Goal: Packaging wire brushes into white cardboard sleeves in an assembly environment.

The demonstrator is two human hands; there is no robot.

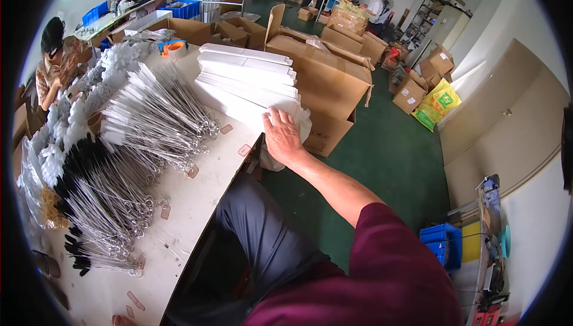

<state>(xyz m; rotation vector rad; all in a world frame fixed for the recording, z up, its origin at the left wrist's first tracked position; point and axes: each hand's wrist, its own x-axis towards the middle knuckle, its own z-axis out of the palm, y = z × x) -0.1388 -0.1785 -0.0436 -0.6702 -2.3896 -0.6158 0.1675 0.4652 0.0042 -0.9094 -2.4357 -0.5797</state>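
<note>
One right hand (283, 135), loosely open, rests at the white stack's (245, 78) edge, green floor (382, 165) beyond

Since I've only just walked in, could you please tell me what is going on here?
The person's right hand is at the near right corner of a stack of flat white pieces; whether it grips them is unclear. What looks like the left hand barely shows at the lower edge. White brushes and black brushes with long wire handles lie in piles on the white table.
</note>
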